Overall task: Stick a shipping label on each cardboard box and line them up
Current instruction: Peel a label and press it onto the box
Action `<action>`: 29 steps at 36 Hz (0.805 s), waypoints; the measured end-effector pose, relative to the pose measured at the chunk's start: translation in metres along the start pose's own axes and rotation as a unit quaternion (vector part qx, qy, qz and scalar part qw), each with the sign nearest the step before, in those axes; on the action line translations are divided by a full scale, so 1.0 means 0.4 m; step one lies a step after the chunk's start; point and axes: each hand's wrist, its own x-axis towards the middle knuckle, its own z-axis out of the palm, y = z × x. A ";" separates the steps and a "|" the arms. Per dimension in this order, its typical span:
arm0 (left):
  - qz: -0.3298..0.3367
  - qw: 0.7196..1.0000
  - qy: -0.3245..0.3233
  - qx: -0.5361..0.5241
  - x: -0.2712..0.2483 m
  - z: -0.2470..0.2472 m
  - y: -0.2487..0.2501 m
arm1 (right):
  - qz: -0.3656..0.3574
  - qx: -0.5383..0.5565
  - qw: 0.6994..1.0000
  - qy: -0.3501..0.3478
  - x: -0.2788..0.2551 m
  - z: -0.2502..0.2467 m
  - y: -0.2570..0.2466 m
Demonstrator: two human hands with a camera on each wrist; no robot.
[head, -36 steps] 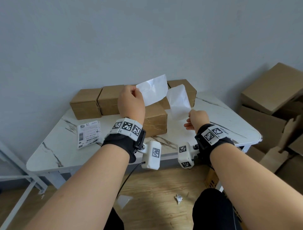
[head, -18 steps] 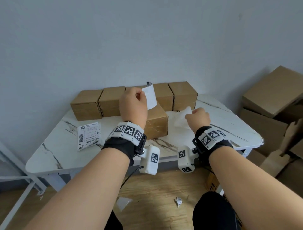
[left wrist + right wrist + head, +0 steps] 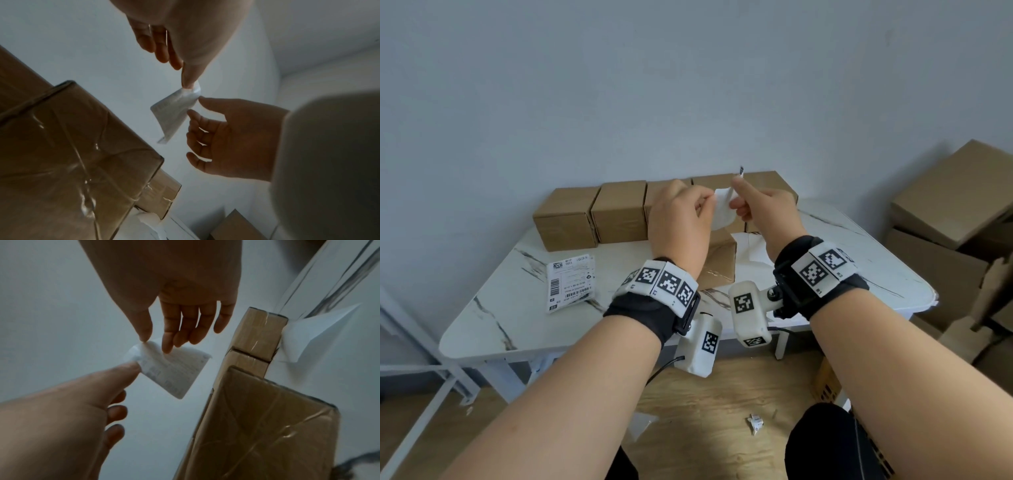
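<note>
1. The white backing sheet [image 3: 751, 251], peeled off a second ago, is now lying discarded on the white marble-patterned bench [image 3: 493, 318]; the small white printed shipping label [image 3: 722, 210] is bare, so sticking is likely next.
2. The left hand [image 3: 681, 222] is pinching the label's corner between thumb and forefinger; the right hand [image 3: 763, 209] is meeting the same corner, its other fingers loosely spread.
3. The label is hanging in the air just above the taped brown cardboard box [image 3: 717, 263] standing in front of the row.
</note>
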 end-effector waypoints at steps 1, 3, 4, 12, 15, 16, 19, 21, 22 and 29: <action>0.012 1.000 0.000 0.004 0.000 0.000 0.002 | 0.004 0.005 1.000 0.000 0.000 0.002 -0.006; 0.031 0.999 -0.005 0.017 0.001 0.000 0.004 | 0.006 0.009 1.000 0.003 0.001 0.005 -0.012; 0.039 0.999 -0.006 0.022 0.001 0.000 0.004 | 0.004 0.008 1.000 0.002 0.001 0.005 -0.014; 0.041 0.998 -0.037 0.010 -0.006 0.001 -0.023 | 0.001 -0.014 1.000 -0.003 0.002 0.008 -0.016; -0.006 0.999 -0.043 -0.027 -0.006 -0.011 -0.040 | 0.002 -0.033 0.999 -0.007 0.005 0.011 -0.012; -0.024 0.998 -0.041 -0.035 -0.003 -0.015 -0.047 | 0.003 -0.039 0.999 -0.008 0.006 0.012 -0.011; -0.087 0.995 -0.028 -0.038 0.009 -0.020 -0.073 | 0.011 -0.042 0.999 -0.022 0.009 0.016 -0.009; -0.144 0.988 -0.041 -0.034 0.021 -0.022 -0.087 | 0.022 -0.042 0.998 -0.040 0.009 0.024 -0.012; -0.167 0.984 -0.060 -0.035 0.027 -0.025 -0.091 | 0.028 -0.039 0.998 -0.051 0.007 0.028 -0.015; -0.224 0.958 -0.167 -0.069 0.031 -0.040 -0.084 | 0.027 -0.059 0.994 -0.084 0.009 0.048 -0.013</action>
